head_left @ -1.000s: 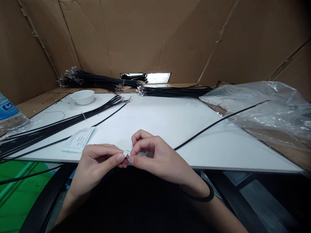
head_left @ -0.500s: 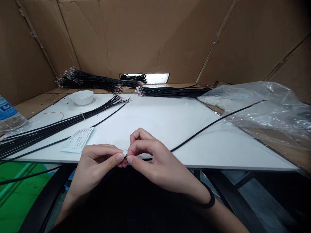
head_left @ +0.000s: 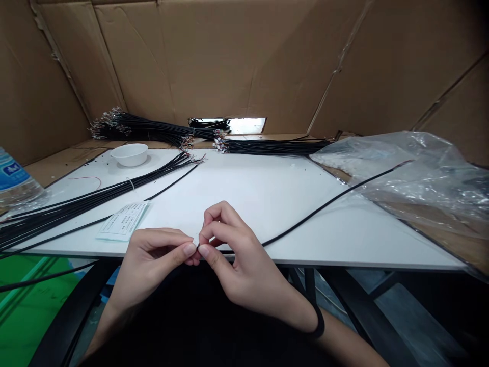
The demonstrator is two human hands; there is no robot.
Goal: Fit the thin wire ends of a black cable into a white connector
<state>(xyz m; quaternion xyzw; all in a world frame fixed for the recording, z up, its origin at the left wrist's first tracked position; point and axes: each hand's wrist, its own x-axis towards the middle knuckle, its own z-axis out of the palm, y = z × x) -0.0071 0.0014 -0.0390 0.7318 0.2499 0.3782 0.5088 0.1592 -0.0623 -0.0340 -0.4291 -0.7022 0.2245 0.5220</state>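
Observation:
At the table's front edge, my left hand point(head_left: 155, 260) pinches a small white connector point(head_left: 196, 240) between thumb and forefinger, and most of it is covered by the fingertips. My right hand point(head_left: 242, 257) meets it from the right, its thumb and forefinger closed on the dark wire end right at the connector. A black cable point(head_left: 305, 223) runs out from behind my right hand across the table toward the right, its far end showing thin bare wires. Which wires sit in the connector I cannot make out.
A bundle of black cables point(head_left: 95, 192) with a paper label point(head_left: 124, 221) lies at left. Behind it stand a white bowl point(head_left: 130, 154) and a water bottle point(head_left: 17, 178). More cable bundles point(head_left: 160, 127) line the cardboard wall point(head_left: 237, 61). A plastic bag point(head_left: 412, 178) covers the right side.
My right hand has shifted slightly, its thumb and forefinger now closer together at the connector. The black cable's far end has moved a little left. My left hand keeps its place.

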